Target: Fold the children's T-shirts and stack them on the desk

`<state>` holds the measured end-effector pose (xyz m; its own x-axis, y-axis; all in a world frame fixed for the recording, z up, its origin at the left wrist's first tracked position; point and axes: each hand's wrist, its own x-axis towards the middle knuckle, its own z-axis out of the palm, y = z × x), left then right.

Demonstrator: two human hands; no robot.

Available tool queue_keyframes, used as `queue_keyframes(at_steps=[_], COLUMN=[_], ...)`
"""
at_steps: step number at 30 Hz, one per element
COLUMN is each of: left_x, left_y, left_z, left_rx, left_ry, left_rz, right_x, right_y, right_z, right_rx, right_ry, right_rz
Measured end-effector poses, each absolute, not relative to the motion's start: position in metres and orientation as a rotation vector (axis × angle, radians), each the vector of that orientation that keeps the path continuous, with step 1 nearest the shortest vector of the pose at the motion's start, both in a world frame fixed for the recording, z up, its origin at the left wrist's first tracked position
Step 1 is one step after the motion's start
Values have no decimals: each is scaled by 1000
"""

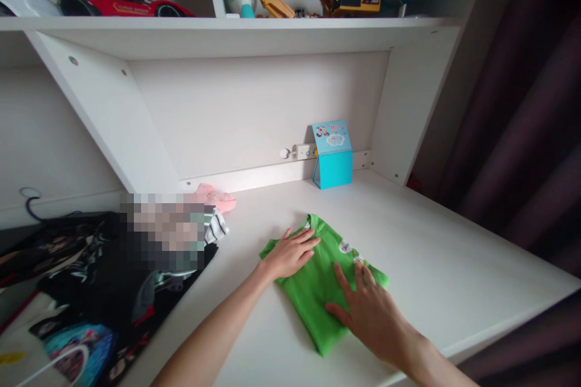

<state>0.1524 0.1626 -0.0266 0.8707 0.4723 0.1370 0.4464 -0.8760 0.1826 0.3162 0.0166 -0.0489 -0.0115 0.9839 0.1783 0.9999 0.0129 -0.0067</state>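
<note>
- My left hand [288, 256] lies open, its fingers [302, 242] flat on the green T-shirt [313, 296], pressing rather than gripping.
- My right hand [370, 320] is open too, its fingers [351, 278] spread on the shirt's near side. Neither hand is clenched.
- The shirt lies folded on the white desk [454, 266], between my hands and beneath them.
- If I drag my palms instead of pressing straight down, the fabric could ruck and the fold could shift.
- The loose corner by my right fingers could flip if caught.
- Left of the shirt, a pile of clothes [95, 290] hangs over the desk's edge. A careless elbow could send it sliding off.
- Beyond the shirt stands a blue desk calendar [333, 154], well clear of my hands.
</note>
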Motion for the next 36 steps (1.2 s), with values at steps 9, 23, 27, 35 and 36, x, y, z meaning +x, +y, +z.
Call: queue_keyframes(at_steps=[9,23,27,35,36], left_x=[166,154,155,159,159], left_y=[129,145,143,136,132], left_z=[-15,-42,-44,-36,-33], left_rx=[2738,2672,2623,2615,2623], left_ry=[1482,1495,1548,1541,1509], left_rz=[255,216,277,255,240], right_x=[342,349,321,278,279], right_y=[84,126,97,46,46], right_z=[-14,-46,-35,-57,-57], right_rx=[-2028,-2127,-2343,-2361,-2356], right_ry=[-2124,-2152,-1952,-1830,-1835], right_rz=[-6,150,-5,-154,-153])
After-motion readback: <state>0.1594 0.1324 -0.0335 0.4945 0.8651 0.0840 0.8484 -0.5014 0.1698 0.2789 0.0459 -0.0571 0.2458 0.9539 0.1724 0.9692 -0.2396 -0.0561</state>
